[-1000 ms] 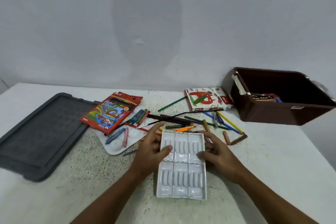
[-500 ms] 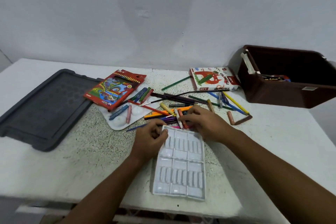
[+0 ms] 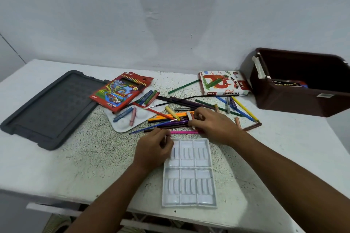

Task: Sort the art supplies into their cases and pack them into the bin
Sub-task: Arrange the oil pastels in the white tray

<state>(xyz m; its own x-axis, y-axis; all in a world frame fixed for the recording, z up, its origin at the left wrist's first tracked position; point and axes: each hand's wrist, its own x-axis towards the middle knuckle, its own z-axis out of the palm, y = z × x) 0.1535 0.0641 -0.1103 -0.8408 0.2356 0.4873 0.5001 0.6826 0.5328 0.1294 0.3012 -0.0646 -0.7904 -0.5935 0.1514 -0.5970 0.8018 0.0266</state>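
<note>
Both hands have shifted since a second ago: they were then framing the far end of the white moulded plastic pastel tray, and now the right hand has gone forward into the loose pile of coloured pencils and pastels, while the left hand has come to the tray's far left corner.

By my judgement the sorting has barely begun. One dark blue pastel stick lies in a slot at the tray's far left; every other slot I can see is bare. Pencils, brushes and pastel sticks lie scattered across the middle of the counter, some on a white paint palette. A red coloured-pencil box sits beside the dark grey bin lid towards the far left, and the white oil pastels box lies near the far edge, just beside the dark brown plastic bin at the far right corner. Something dark already lies in the bin, though I cannot make out what.

The left fingers are curled at the tray's corner, apparently pinching a small pale stick; it is mostly hidden. The right fingers are bent over the pile, with a white stick at their tips; whether they grip it I cannot tell.
</note>
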